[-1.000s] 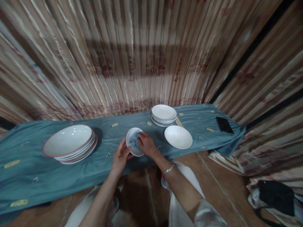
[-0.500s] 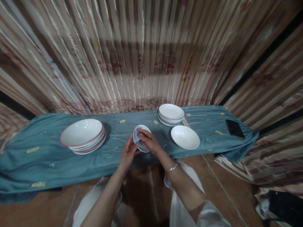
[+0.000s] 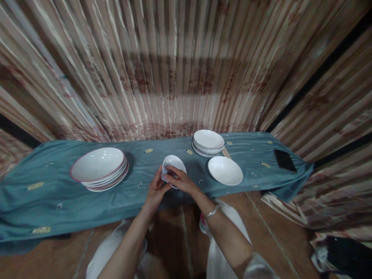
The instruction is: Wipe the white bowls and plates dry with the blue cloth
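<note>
Gap L of sm. bowl [image 3: 178, 162] (stack [image 3: 99, 166] beyond).

Right hand [image 3: 183, 181] and cloth [image 3: 165, 169] now at left rim of bowl [image 3: 176, 161].

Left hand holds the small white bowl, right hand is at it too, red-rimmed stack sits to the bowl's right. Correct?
No: the red-rimmed stack sits to the left of the small white bowl, per the head view. The rest holds.
</note>
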The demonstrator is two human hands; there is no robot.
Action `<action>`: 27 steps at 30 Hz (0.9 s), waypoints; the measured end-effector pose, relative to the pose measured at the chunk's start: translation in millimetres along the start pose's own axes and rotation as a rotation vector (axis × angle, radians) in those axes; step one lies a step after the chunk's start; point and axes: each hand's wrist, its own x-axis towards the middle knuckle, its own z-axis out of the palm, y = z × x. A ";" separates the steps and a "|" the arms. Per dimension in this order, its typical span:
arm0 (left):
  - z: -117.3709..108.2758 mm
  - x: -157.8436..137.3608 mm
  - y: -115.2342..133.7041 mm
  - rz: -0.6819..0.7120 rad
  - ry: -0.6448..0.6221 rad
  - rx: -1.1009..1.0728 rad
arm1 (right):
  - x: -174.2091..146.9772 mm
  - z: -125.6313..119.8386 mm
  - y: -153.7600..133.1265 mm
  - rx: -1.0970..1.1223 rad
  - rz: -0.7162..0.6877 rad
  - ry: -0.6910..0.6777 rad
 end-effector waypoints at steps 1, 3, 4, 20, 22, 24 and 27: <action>-0.1 -0.4 0.5 -0.008 0.001 -0.013 | -1.4 -1.0 -0.8 -0.025 0.015 -0.012; -0.7 -1.1 1.4 -0.031 0.000 -0.041 | -4.0 -2.3 -1.8 -0.065 0.037 -0.027; -1.2 -1.4 1.7 -0.042 -0.002 -0.052 | -5.1 -2.6 -2.3 -0.081 0.036 -0.030; -1.0 -4.3 6.3 -0.041 0.021 -0.038 | -27.2 5.3 -18.8 -0.626 -0.100 0.090; -0.7 -4.6 5.2 -0.040 0.039 -0.056 | -27.6 1.9 -17.6 -0.634 -0.083 0.116; -1.2 -4.0 3.5 -0.046 0.052 -0.072 | -27.4 -2.5 -17.2 -0.630 -0.070 0.157; -2.1 -1.7 0.7 -0.049 0.060 -0.071 | -27.3 -9.7 -18.9 -0.561 -0.066 0.211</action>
